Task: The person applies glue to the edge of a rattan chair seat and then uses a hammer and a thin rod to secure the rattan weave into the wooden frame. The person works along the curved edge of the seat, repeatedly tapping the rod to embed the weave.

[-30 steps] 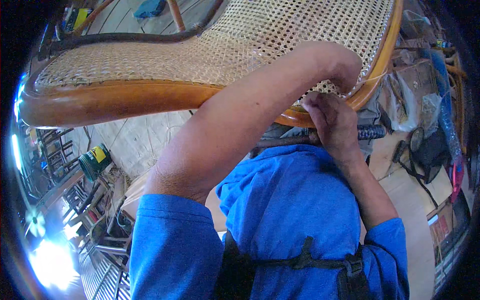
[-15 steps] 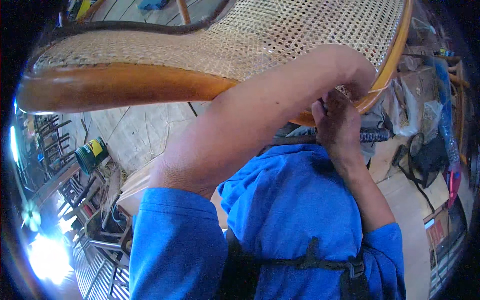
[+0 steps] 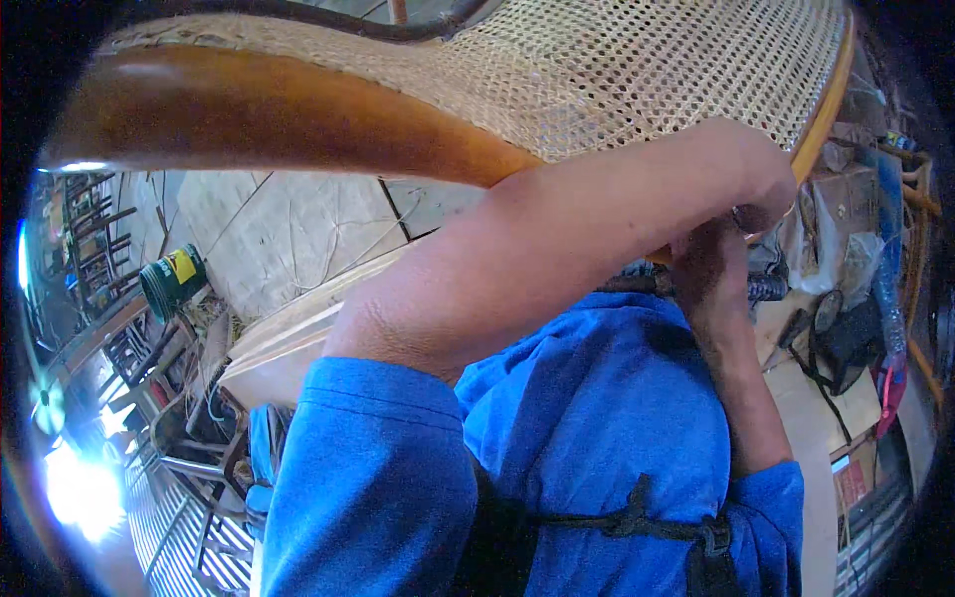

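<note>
Both hands meet under the cane seat's (image 3: pixel 617 70) wooden rim (image 3: pixel 279 119); left hand (image 3: pixel 761 179) and right hand (image 3: pixel 711 274) grips cannot be made out

Over the last second the cane seat (image 3: pixel 617 70) has risen toward the top of the view, and its wooden rim (image 3: pixel 259 124) now fills more of the upper left. The left hand (image 3: pixel 761 174) and right hand (image 3: pixel 711 274) have shifted up and to the right, staying pressed together at the rim's edge
</note>
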Action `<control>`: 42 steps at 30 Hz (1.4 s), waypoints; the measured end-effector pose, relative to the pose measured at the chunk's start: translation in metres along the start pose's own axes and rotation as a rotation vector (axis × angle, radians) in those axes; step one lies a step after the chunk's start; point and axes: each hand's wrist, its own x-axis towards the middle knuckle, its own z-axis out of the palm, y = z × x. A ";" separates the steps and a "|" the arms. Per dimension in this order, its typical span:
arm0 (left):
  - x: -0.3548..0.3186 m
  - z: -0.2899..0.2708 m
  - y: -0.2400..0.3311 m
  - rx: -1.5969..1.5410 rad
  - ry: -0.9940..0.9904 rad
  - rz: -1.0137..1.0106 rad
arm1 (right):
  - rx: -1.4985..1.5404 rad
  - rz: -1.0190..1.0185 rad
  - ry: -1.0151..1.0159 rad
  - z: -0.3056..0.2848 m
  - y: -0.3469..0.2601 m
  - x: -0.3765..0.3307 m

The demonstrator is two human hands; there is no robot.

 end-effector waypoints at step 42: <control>0.018 0.002 -0.005 0.054 0.078 0.071 | -0.250 0.257 -0.601 -0.062 -0.028 0.011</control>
